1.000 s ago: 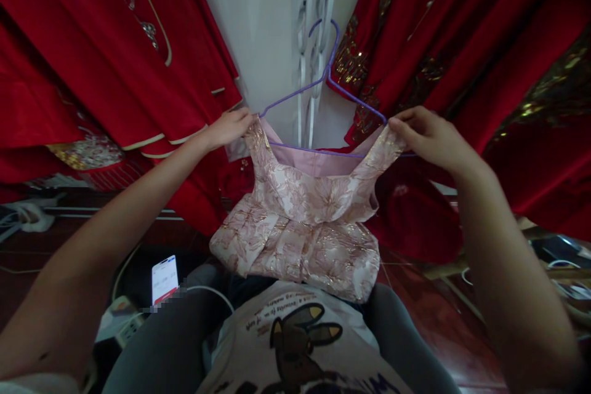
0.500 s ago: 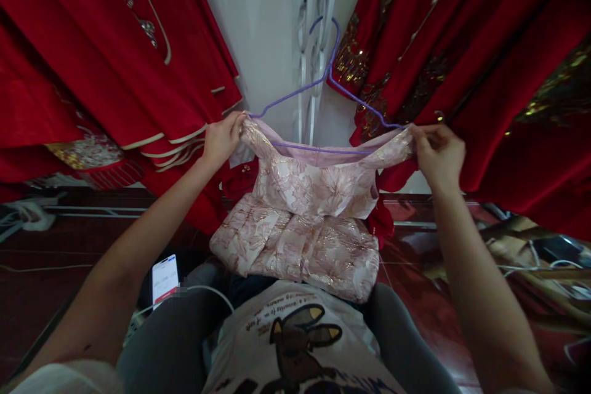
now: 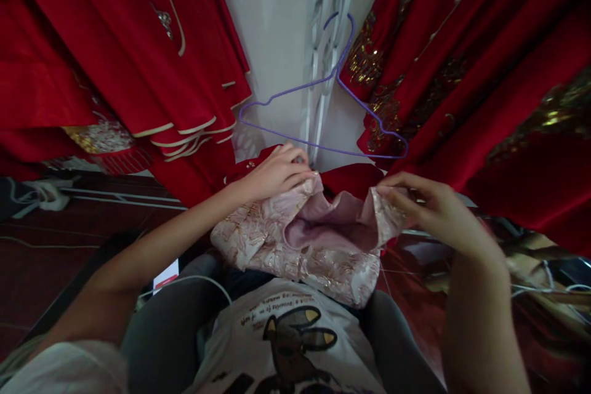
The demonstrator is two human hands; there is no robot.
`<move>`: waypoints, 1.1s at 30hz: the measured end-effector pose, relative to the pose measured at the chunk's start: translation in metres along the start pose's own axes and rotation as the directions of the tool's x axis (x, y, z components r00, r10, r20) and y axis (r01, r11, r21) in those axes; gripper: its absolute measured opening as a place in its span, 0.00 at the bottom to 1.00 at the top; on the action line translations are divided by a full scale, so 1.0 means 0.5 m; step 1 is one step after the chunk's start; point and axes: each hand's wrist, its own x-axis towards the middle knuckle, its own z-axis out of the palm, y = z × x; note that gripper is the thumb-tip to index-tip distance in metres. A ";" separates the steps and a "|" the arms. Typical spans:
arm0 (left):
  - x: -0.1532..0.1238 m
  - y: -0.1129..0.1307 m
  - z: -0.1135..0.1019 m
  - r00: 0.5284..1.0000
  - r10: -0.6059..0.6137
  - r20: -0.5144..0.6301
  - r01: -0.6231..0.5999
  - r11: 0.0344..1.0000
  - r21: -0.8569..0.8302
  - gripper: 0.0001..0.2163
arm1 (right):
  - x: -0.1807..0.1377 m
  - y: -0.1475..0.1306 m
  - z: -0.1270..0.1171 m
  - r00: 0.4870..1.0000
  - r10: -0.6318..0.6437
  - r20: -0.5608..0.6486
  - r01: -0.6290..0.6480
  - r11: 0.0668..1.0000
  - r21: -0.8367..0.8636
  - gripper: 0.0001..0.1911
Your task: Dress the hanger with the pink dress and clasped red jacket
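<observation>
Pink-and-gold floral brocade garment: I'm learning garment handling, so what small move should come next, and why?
Probably draw the left hand and right hand slightly apart: both grip the pink-and-gold floral brocade garment, whose pink lining sags in folds between them.

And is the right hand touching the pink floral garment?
Touching: the head view shows the right hand gripping the pink floral garment by its upper edge.
</observation>
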 end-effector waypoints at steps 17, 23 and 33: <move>0.042 -0.104 0.034 0.972 -0.184 0.147 0.175 0.982 0.071 0.17 | 0.012 0.190 -0.029 0.721 0.516 -0.463 -0.348 0.847 0.402 0.14; 0.046 -0.071 0.033 0.981 -0.127 0.146 0.130 0.991 -0.009 0.19 | 0.024 0.163 -0.018 0.743 0.489 -0.457 -0.331 0.862 0.384 0.11; 0.053 -0.078 0.046 0.977 -0.155 0.147 0.145 0.987 0.075 0.17 | 0.040 0.146 -0.011 0.728 0.265 -0.633 -0.093 0.952 0.291 0.09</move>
